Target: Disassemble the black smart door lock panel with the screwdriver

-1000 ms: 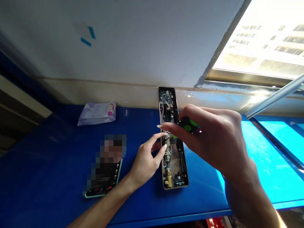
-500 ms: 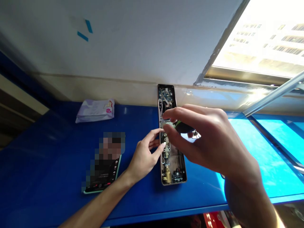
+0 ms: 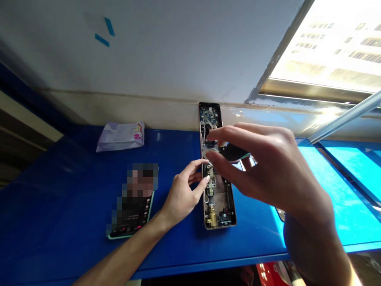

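A long dark housing (image 3: 221, 198), open on top, lies on the blue table with a circuit board, white wires and a brass cylinder (image 3: 212, 218) inside. My left hand (image 3: 182, 194) rests at the housing's left edge, its thumb and index fingertips touching parts near the middle. Over the housing's middle hovers my right hand (image 3: 262, 163), thumb and index finger apart with a gap between them. A dark object, partly hidden, shows beneath the right palm; whether the curled fingers grip it is unclear.
A phone (image 3: 133, 210) with a lit screen lies left of the housing on the blue table (image 3: 74, 198). Farther back is a pale purple packet (image 3: 121, 137). The wall (image 3: 166, 51) rises behind, and a bright window is at the right.
The view has shifted slightly. My right thumb and index finger have spread a little farther apart, and the dark object beneath that palm has tilted. My left hand keeps its place on the housing.
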Demonstrator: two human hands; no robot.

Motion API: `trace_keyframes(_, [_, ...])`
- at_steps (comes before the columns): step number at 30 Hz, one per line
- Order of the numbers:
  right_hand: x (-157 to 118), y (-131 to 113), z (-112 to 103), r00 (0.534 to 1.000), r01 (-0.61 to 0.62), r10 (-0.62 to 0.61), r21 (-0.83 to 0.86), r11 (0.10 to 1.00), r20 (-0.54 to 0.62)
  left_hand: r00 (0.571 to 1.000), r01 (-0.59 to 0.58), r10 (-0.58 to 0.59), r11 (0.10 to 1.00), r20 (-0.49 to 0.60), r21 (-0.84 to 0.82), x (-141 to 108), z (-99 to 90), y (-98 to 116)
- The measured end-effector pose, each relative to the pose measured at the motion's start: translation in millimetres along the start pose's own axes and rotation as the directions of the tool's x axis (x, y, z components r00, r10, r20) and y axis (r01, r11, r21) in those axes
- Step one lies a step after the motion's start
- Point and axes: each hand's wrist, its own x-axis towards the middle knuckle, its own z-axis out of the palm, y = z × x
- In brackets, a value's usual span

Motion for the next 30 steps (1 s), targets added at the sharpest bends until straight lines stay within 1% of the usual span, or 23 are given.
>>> trace_keyframes(2, [0.9, 1.5, 0.2, 0.999, -0.019, 0.019, -0.019, 1.0, -0.03, 1.0, -0.008, 0.008, 1.0, -0.005, -0.001, -0.4, 0.2, -2.2])
trace_keyframes(3, [1.0, 2.1, -0.3, 1.0, -0.01, 0.009, -0.012, 1.0, -0.028, 1.0, -0.011, 0.011, 1.0, -0.006, -0.002, -0.5, 0.2, -2.4])
trace_keyframes(7, [-0.7, 0.8, -4.3, 0.997, 0.047, -0.051, 0.066, 0.997, 0.059, 1.0, -0.016, 0.016, 1.0, 0.003, -0.008, -0.8, -0.1, 3.0])
trace_keyframes(9, [-0.8, -1.3, -4.7, 0.996, 0.044, -0.049, 0.075, 0.996, 0.069, 1.0, -0.019, 0.019, 1.0, 0.002, -0.002, -0.8, -0.2, 5.5])
trace_keyframes(13, [1.8, -2.5, -1.0, 1.0, -0.012, 0.011, -0.022, 1.0, -0.008, 1.0, -0.023, 0.023, 1.0, -0.006, 0.006, -1.1, 0.3, 3.3])
trace_keyframes(15, [2.8, -1.6, 0.0, 0.999, -0.03, 0.029, -0.027, 0.999, -0.031, 1.0, -0.023, 0.023, 1.0, -0.006, -0.003, -1.2, 0.5, 1.1])
trace_keyframes(17, [2.6, -0.6, -0.8, 0.999, -0.026, 0.026, -0.007, 1.0, -0.026, 1.0, -0.017, 0.017, 1.0, -0.002, -0.014, -1.2, 0.5, 0.7])
trace_keyframes(21, [0.2, -0.1, -4.0, 1.0, 0.015, -0.016, 0.036, 0.999, 0.023, 1.0, -0.011, 0.011, 1.0, 0.007, -0.023, -0.6, 0.6, 3.5])
trace_keyframes(23, [0.0, 0.3, -3.5, 0.999, 0.031, -0.031, 0.028, 0.999, 0.012, 1.0, -0.014, 0.015, 1.0, 0.003, -0.028, -0.2, 0.7, 3.6])
trace_keyframes(27, [1.7, 2.5, -0.5, 0.998, 0.036, -0.037, -0.013, 0.999, -0.047, 1.0, -0.018, 0.018, 0.999, -0.004, -0.027, -0.4, 1.1, -0.5])
trace_keyframes(30, [1.3, 4.1, -1.0, 0.999, 0.04, -0.04, -0.005, 0.999, -0.032, 1.0, -0.027, 0.027, 0.999, -0.009, -0.021, -0.8, 0.9, -1.9])
